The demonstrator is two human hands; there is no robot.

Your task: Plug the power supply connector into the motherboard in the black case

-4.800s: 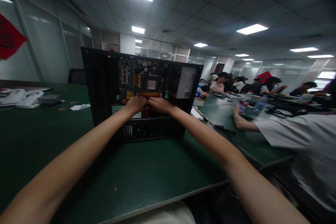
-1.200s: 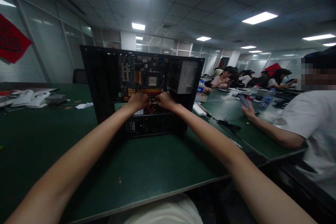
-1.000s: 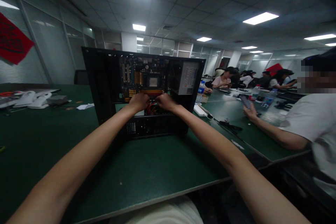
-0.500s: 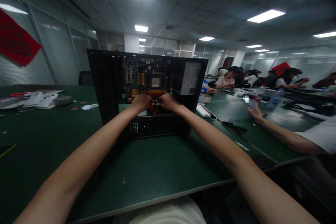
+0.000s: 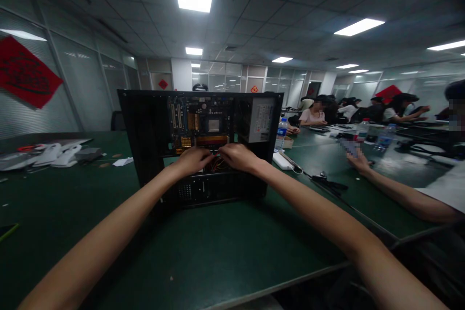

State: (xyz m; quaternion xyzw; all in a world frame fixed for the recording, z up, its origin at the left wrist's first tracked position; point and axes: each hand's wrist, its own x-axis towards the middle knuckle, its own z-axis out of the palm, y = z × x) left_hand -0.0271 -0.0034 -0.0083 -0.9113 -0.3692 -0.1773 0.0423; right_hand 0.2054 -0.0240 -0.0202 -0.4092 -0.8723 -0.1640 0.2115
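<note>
An open black computer case stands upright on the green table, its inside facing me. Inside it, a motherboard sits behind a silver-topped processor, and a power supply fills the upper right. My left hand and my right hand meet low in the case, just below the reddish-brown memory slots. Their fingertips are pinched and nearly touching. Thin coloured cables run between the hands; the right fingers close on them. What the left fingertips pinch is too small to make out.
White and grey items lie on the table at left, near a paper scrap. To the right are a water bottle, a white power strip and a black strap. Another person's arm rests at the right.
Both my hands have moved from the memory slots down towards the cables, their fists loosening into pinches. The view has tilted up slightly, so the case appears lower.
</note>
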